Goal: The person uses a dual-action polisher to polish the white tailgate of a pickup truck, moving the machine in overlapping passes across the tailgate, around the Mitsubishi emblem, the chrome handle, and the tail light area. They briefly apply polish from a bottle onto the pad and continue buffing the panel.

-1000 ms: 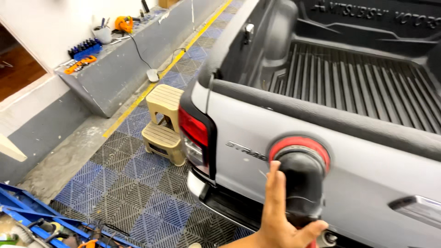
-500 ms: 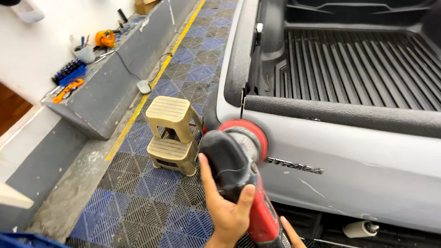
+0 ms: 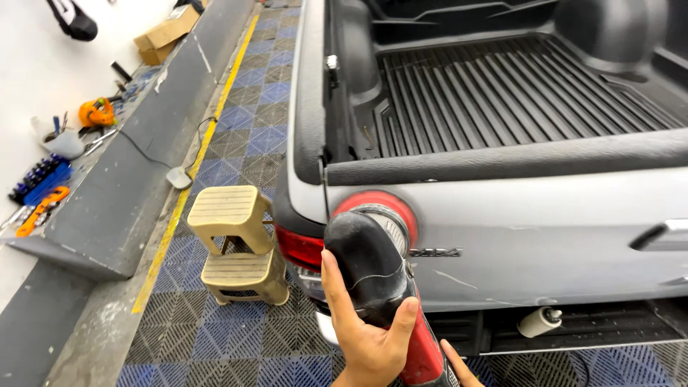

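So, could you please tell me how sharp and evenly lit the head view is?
Head view: sharp and evenly lit; the polisher and left hand are crisp, soft glare lies on the silver tailgate, the truck bed is dim but readable, and edge lines bow slightly from the wide lens.

Beige two-step stool (image 3: 236, 244) on blue and grey floor tiles (image 3: 251, 136), yellow floor line (image 3: 190, 172), grey ledge (image 3: 107, 193) with orange tool (image 3: 96, 112), blue rack of bits (image 3: 37, 178), cardboard boxes (image 3: 166, 34), ribbed black bed liner (image 3: 502, 100)
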